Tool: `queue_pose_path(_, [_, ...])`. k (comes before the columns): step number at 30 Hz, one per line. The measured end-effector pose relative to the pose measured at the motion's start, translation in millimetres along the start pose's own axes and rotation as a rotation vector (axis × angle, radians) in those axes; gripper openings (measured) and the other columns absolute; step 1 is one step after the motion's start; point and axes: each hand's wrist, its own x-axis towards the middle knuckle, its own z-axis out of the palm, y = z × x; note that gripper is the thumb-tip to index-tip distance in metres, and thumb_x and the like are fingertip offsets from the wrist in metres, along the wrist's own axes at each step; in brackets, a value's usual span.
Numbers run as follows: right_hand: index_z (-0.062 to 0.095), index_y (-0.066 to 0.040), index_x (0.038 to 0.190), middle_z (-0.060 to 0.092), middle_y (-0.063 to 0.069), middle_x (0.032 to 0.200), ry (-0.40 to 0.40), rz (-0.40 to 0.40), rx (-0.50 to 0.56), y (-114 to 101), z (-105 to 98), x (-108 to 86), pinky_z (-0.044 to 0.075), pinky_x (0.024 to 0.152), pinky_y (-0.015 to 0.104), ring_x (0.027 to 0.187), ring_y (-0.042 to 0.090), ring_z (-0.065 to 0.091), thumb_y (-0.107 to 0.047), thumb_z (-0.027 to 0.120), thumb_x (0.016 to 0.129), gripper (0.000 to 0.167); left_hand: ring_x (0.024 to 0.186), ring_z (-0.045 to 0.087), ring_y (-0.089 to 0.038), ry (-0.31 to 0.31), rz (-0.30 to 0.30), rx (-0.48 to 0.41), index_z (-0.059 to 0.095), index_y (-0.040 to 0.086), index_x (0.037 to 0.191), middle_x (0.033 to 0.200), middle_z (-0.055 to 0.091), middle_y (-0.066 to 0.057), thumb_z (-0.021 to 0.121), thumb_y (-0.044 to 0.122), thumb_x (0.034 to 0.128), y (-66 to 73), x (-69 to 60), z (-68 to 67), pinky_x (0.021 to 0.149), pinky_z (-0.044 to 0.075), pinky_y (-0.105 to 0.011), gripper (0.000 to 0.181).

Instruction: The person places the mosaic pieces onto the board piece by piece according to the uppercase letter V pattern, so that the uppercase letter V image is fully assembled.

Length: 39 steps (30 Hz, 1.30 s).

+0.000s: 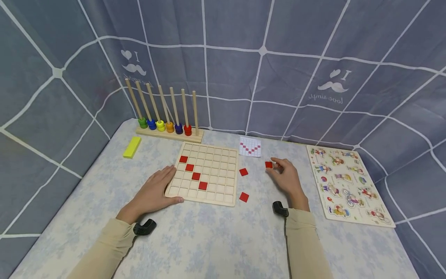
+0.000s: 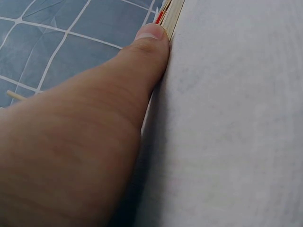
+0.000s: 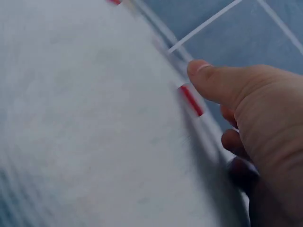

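At the back left corner of the surface (image 1: 223,240), I note a bead rack (image 1: 169,133) with upright pegs, close behind the grid board (image 1: 214,172) and blocking low access from that side. A yellow block (image 1: 132,147) lies near the left edge; a picture board (image 1: 352,182) occupies the right. Behind, a checked curtain (image 1: 230,69) borders the back edge. A pattern card (image 1: 250,147) lies toward that edge, beyond two loose red tiles (image 1: 243,172).

Four red tiles (image 1: 196,176) sit diagonally in the grid board, left of the surface's middle. I find the left hand (image 1: 155,193) spread against that board's left side, thumb along its near side. The right hand (image 1: 286,177) has its thumb and fingers bent about another red tile (image 1: 268,164); I cannot tell whether they pinch it.

Its index finger is hidden in the right wrist view, which is blurred. Both sleeves and the surface's near edge are cut off. Open room remains between the forearms.
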Motion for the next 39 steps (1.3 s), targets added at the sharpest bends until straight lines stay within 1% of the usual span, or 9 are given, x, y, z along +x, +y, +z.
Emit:
queue_pose_path(4, [0.06, -0.006, 0.142, 0.059, 0.016, 0.111, -0.016, 0.023, -0.058, 6.1, 3.0, 0.5, 0.043, 0.084, 0.041, 0.091, 0.027, 0.05, -0.027, 0.076, 0.093, 0.055, 0.157, 0.019, -0.04, 0.0, 0.004, 0.002, 0.019, 0.004, 0.163, 0.17, 0.021, -0.018, 0.071, 0.072, 0.0805, 0.2, 0.2, -0.3, 0.124, 0.019, -0.062, 0.119])
queue_pose_path(9, [0.058, -0.005, 0.145, 0.055, 0.018, 0.115, -0.038, 0.039, -0.109, 4.0, 2.1, 2.1, 0.038, 0.079, 0.039, 0.089, 0.028, 0.047, -0.03, 0.072, 0.095, 0.057, 0.157, 0.019, -0.04, 0.013, 0.01, 0.005, 0.019, 0.005, 0.164, 0.17, 0.021, -0.017, 0.071, 0.072, 0.0808, -1.1, 1.8, 1.4, 0.124, 0.02, -0.062, 0.119])
queue_pose_path(14, [0.062, -0.004, 0.14, 0.059, 0.021, 0.122, -0.038, 0.026, -0.139, 3.6, 3.0, 0.0, 0.044, 0.085, 0.045, 0.096, 0.032, 0.053, -0.031, 0.071, 0.097, 0.052, 0.157, 0.019, -0.039, 0.006, 0.011, 0.007, 0.019, 0.005, 0.164, 0.17, 0.02, -0.017, 0.071, 0.072, 0.0808, -2.4, 2.1, 0.7, 0.125, 0.019, -0.061, 0.119])
queue_pose_path(16, [0.063, -0.004, 0.139, 0.06, 0.022, 0.122, -0.044, 0.02, -0.129, 3.8, 4.0, -1.1, 0.045, 0.086, 0.047, 0.096, 0.033, 0.054, -0.031, 0.071, 0.097, 0.051, 0.157, 0.019, -0.039, 0.001, 0.002, 0.009, 0.02, 0.004, 0.164, 0.17, 0.02, -0.017, 0.072, 0.071, 0.0802, -2.5, 0.4, 0.3, 0.125, 0.019, -0.061, 0.119])
queue_pose_path(23, [0.067, -0.003, 0.132, 0.061, 0.02, 0.116, -0.011, 0.003, -0.112, 4.9, 3.0, -4.1, 0.047, 0.083, 0.045, 0.093, 0.03, 0.054, -0.028, 0.07, 0.096, 0.044, 0.158, 0.018, -0.039, -0.004, -0.006, 0.0, 0.019, 0.005, 0.164, 0.171, 0.019, -0.017, 0.071, 0.072, 0.0804, -0.4, -1.7, 1.3, 0.125, 0.018, -0.062, 0.119])
queue_pose_path(27, [0.066, -0.003, 0.135, 0.061, 0.02, 0.117, -0.045, 0.024, -0.099, 4.2, 0.6, -4.8, 0.047, 0.087, 0.047, 0.097, 0.032, 0.055, -0.026, 0.071, 0.096, 0.045, 0.158, 0.018, -0.039, -0.006, -0.009, -0.007, 0.019, 0.005, 0.164, 0.17, 0.02, -0.017, 0.072, 0.07, 0.08, 0.5, -3.5, 1.4, 0.125, 0.018, -0.062, 0.119])
queue_pose_path(30, [0.066, -0.004, 0.135, 0.062, 0.019, 0.116, -0.057, 0.029, -0.099, 3.3, 0.4, -4.2, 0.046, 0.087, 0.044, 0.097, 0.031, 0.056, -0.025, 0.07, 0.097, 0.043, 0.157, 0.019, -0.039, 0.002, -0.001, -0.003, 0.02, 0.003, 0.163, 0.17, 0.021, -0.018, 0.073, 0.069, 0.0803, 1.2, -3.8, 0.1, 0.125, 0.019, -0.062, 0.118])
queue_pose_path(35, [0.071, -0.004, 0.125, 0.065, 0.015, 0.111, -0.022, 0.004, -0.103, 3.6, 2.9, -1.0, 0.047, 0.086, 0.042, 0.095, 0.029, 0.058, -0.024, 0.069, 0.098, 0.033, 0.157, 0.019, -0.039, 0.02, 0.014, 0.002, 0.021, 0.004, 0.163, 0.17, 0.022, -0.017, 0.073, 0.068, 0.0811, 0.9, -2.2, -1.2, 0.125, 0.02, -0.061, 0.117])
queue_pose_path(39, [0.073, -0.003, 0.118, 0.065, 0.013, 0.105, 0.002, -0.006, -0.111, 5.3, 4.5, -2.3, 0.047, 0.083, 0.041, 0.092, 0.027, 0.057, -0.023, 0.07, 0.096, 0.03, 0.157, 0.019, -0.04, 0.005, 0.012, 0.002, 0.02, 0.004, 0.164, 0.17, 0.021, -0.018, 0.072, 0.07, 0.0812, 1.1, -2.4, -0.3, 0.124, 0.02, -0.062, 0.117])
